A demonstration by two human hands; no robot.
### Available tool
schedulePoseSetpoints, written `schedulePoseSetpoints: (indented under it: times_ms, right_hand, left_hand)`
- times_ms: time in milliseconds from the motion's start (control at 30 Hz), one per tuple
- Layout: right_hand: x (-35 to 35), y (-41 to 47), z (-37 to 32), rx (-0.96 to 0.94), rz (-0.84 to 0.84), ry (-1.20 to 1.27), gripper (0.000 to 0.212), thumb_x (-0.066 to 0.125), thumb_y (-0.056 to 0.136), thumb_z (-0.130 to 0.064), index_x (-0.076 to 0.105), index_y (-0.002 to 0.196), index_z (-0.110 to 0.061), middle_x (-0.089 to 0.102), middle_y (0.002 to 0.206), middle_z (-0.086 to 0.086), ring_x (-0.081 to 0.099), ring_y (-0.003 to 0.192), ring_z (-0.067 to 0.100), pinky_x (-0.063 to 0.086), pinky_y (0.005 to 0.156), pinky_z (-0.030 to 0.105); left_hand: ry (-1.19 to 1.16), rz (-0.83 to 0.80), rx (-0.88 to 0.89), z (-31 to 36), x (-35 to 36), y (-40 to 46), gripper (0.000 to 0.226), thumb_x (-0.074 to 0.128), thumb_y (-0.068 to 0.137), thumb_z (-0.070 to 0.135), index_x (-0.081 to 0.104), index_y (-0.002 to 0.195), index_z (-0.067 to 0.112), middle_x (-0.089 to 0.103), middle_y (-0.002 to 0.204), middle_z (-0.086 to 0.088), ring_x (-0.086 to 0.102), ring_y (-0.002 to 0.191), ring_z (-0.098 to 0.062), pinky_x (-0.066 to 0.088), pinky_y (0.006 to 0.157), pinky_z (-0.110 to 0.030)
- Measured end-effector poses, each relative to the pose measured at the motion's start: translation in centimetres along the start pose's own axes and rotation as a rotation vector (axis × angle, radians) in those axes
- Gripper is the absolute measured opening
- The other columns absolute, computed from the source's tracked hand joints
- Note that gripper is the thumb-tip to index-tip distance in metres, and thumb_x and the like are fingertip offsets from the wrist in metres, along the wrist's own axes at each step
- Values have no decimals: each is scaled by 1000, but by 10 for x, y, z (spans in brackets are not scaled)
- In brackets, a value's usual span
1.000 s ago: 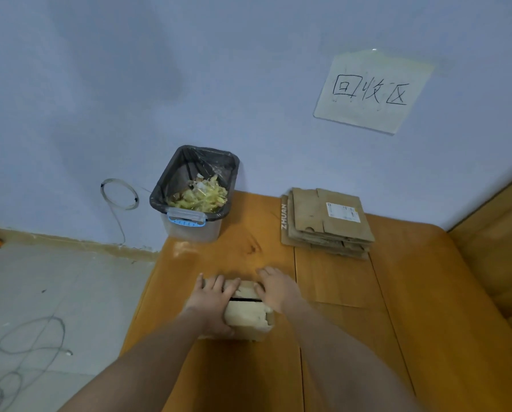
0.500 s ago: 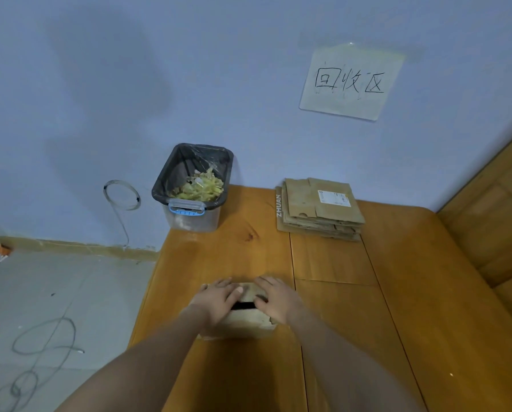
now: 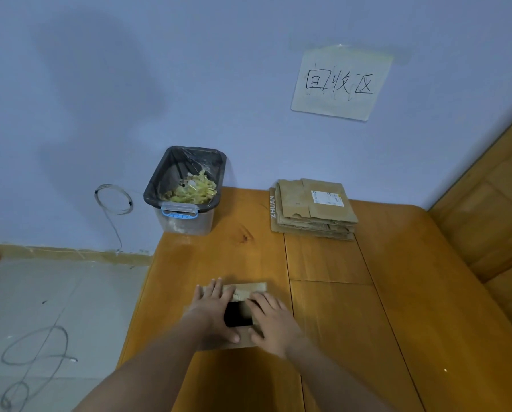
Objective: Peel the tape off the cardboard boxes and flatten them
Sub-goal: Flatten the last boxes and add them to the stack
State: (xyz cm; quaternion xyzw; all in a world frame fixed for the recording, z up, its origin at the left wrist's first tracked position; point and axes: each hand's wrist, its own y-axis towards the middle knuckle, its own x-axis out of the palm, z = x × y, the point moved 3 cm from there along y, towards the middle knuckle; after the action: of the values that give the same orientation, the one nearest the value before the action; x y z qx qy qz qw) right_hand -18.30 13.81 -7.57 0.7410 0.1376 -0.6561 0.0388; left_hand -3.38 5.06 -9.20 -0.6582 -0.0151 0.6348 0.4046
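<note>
Wooden table (image 3: 323, 263) holds a bin (image 3: 186, 191) of tape scraps (image 3: 195, 190); flat left hand (image 3: 211, 310) and right hand (image 3: 271, 318) press a box (image 3: 246, 289).

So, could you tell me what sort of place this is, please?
Probably a home-made recycling corner: a handwritten paper sign on the wall, a stack of flattened boxes on the wooden table, and a lined bin of peeled tape.
</note>
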Motion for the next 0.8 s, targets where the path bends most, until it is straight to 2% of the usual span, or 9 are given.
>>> schedulePoseSetpoints:
  times_ms: [100,167,200,233,300,333,400,567,800]
  right_hand:
    - [0,-8,-5,-21,81,-66,51,42,88,-40,54,132,-17,53,132,-1,48,124,16,39,105,32]
    - [1,-9,-7,-3,104,-76,49,44,86,-41,61,126,-19,60,125,-4,56,116,14,46,101,32]
    - [1,-7,-6,4,108,-69,51,43,87,-40,58,130,-17,57,129,-2,54,120,15,43,104,33]
    - [1,-3,-6,12,106,-33,55,41,89,-38,49,139,-16,49,140,-1,45,130,16,34,110,33]
    - [-1,7,-3,47,70,63,62,38,95,-36,22,152,-18,21,158,-2,15,146,15,9,115,30]
    - [-3,13,-2,64,59,89,65,38,96,-36,13,154,-20,10,161,-4,3,147,13,3,114,29]
    - [-6,25,0,84,54,101,69,39,96,-37,6,154,-23,-2,161,-7,-8,147,10,-1,114,30]
    - [-1,45,2,136,-39,110,76,42,96,-41,-6,153,-26,-19,159,-9,-25,138,6,-7,115,33]
    - [11,53,1,178,-186,118,83,43,92,-45,-11,153,-26,-29,156,-3,-22,144,14,-12,118,38]
  left_hand:
    - [-4,20,1,0,2,3,131,69,63,75,-14,153,28,-23,159,-9,-21,146,-27,-12,116,-52]
    - [6,32,15,0,1,4,135,70,62,75,-19,152,28,-27,158,-7,-24,146,-26,-14,115,-52]
    - [15,47,26,0,0,4,137,71,62,74,-23,150,27,-30,157,-6,-26,145,-25,-14,115,-52]
    - [26,68,37,1,-3,4,140,72,61,74,-28,148,27,-33,156,-5,-29,143,-24,-15,114,-52]
    - [62,136,54,4,-9,3,146,72,61,73,-42,137,25,-43,149,-3,-37,139,-24,-21,111,-51]
    - [89,181,61,6,-13,1,146,72,61,73,-46,132,24,-48,145,-3,-41,136,-25,-25,108,-50]
    - [133,232,81,8,-20,-2,145,69,62,74,-48,130,23,-54,138,-3,-47,131,-26,-29,104,-50]
    - [125,218,86,5,-22,-4,137,66,67,74,-42,135,24,-50,142,-4,-46,130,-26,-28,106,-48]
    - [75,95,-13,2,-9,3,135,58,66,81,-37,139,19,-38,151,-9,-38,137,-32,-31,102,-54]
